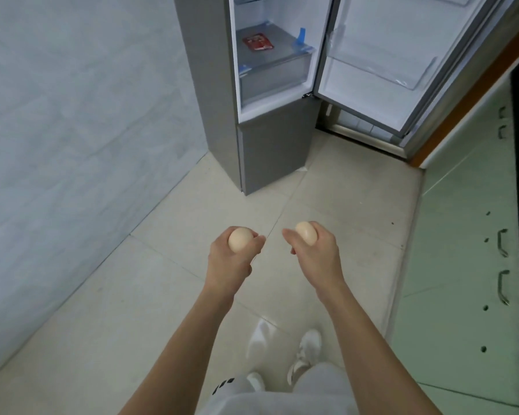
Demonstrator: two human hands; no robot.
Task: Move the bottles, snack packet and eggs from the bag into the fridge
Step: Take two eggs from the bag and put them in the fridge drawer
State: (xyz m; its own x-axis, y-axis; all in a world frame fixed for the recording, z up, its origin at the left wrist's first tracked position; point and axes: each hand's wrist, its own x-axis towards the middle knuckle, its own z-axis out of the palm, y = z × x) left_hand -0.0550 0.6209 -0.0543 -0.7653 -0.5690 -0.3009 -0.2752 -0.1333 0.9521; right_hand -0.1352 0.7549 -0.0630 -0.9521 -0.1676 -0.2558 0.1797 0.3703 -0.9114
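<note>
Two eggs, one cupped in the left hand (232,259) and one in the right hand (313,253), near the open fridge (270,70), best carried gently.

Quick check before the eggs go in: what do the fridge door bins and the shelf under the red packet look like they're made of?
Door bins: clear, glossy plastic, by the look; the white door liner shows through them. The shelf under the red packet looks like a smooth grey plate, glass or plastic, I cannot tell which, with a white plastic front trim and blue clips.
</note>
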